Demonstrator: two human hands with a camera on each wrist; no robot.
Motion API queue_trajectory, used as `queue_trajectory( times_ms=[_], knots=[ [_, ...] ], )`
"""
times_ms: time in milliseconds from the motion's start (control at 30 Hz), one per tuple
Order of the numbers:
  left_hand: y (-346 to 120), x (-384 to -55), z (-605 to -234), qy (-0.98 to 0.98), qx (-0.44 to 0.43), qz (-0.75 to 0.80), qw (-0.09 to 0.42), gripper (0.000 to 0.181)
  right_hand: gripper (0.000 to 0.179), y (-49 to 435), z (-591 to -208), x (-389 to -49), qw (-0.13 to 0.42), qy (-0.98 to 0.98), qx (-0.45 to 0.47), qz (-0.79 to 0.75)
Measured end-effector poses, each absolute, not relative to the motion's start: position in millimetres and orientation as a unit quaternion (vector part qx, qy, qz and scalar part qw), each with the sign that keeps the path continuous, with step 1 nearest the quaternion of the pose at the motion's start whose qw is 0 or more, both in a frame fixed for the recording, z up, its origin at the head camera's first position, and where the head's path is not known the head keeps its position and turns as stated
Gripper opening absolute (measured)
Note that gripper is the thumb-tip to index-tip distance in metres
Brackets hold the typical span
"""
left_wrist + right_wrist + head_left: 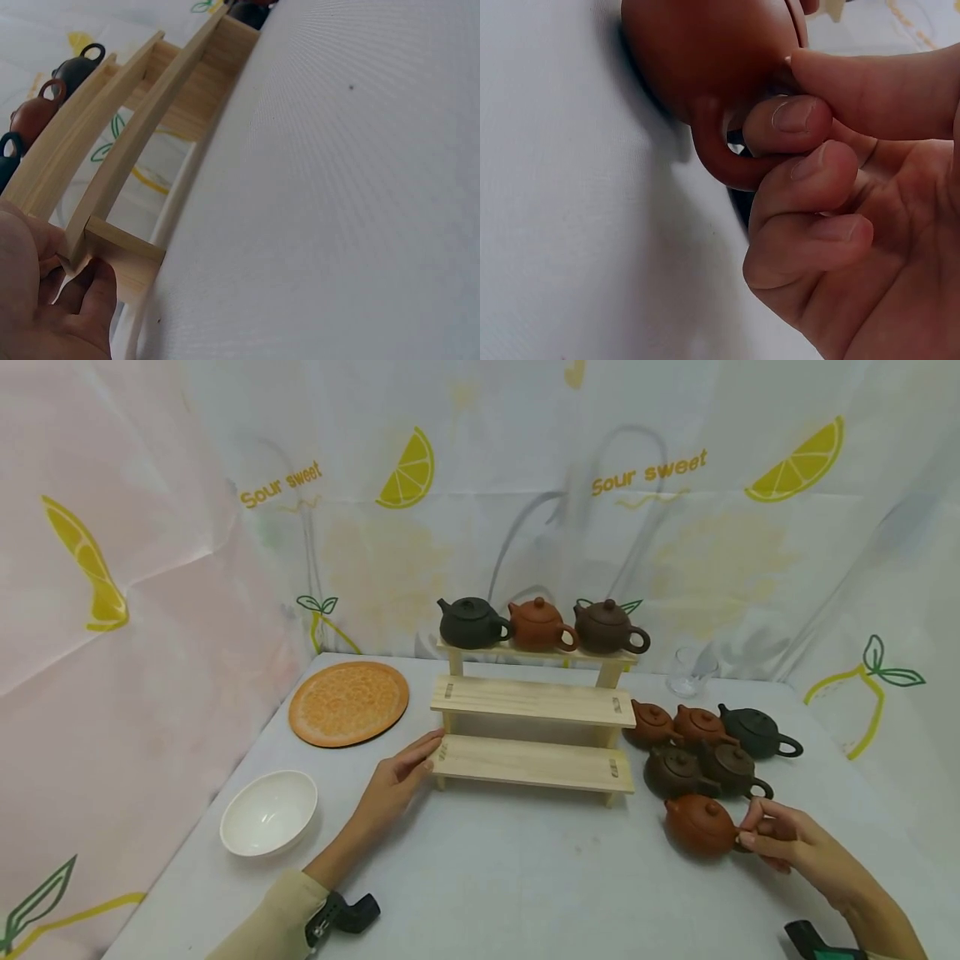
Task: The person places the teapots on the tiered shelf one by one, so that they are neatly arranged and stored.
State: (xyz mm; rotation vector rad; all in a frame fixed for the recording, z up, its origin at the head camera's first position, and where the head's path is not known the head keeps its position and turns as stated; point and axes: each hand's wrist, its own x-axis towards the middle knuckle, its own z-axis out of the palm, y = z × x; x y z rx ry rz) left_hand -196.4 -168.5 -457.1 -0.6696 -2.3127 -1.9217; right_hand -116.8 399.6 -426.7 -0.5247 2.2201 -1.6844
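Note:
At the right of the table my right hand (780,837) grips the handle of a reddish-brown clay teapot (701,827). In the right wrist view the fingers curl through the handle (724,161), the thumb lies above it, and the pot's base is close over the table. My left hand (396,777) holds the left end of the lowest step of a three-tier wooden stand (528,762). Seen from the left wrist, its fingers (97,296) lie against the end of that step and its leg. On the top tier stand a black teapot (471,623), a reddish one (537,625) and a dark brown one (604,627).
Right of the stand cluster several more teapots: reddish ones (649,723), dark brown ones (675,772) and a black one (752,732). A clear glass (688,673) stands behind them. At the left are a round orange-brown mat (348,703) and a white bowl (268,814).

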Motion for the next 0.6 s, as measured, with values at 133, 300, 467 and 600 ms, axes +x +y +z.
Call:
queue_trajectory(
  times_ms=[133,300,467,600],
  knots=[
    [-168.2,-195.4,-456.4,-0.751,-0.215,-0.624,0.029,0.04,0.026,398.3,-425.8,-116.0,0.148,0.767,-0.194,-0.593],
    [-168.6,-195.1,-456.7,-0.75,-0.211,-0.626,0.027,0.04,0.023,391.9,-418.3,-113.5,0.124,0.776,-0.205,-0.584],
    [-168.0,-195.6,-457.9,-0.746,-0.215,-0.63,0.027,0.04,0.019,380.0,-407.9,-111.4,0.095,0.791,-0.202,-0.57],
    [-165.9,-195.8,-457.4,-0.745,-0.216,-0.631,0.023,0.04,0.02,374.7,-402.7,-114.4,0.078,0.792,-0.217,-0.565]
  ],
)
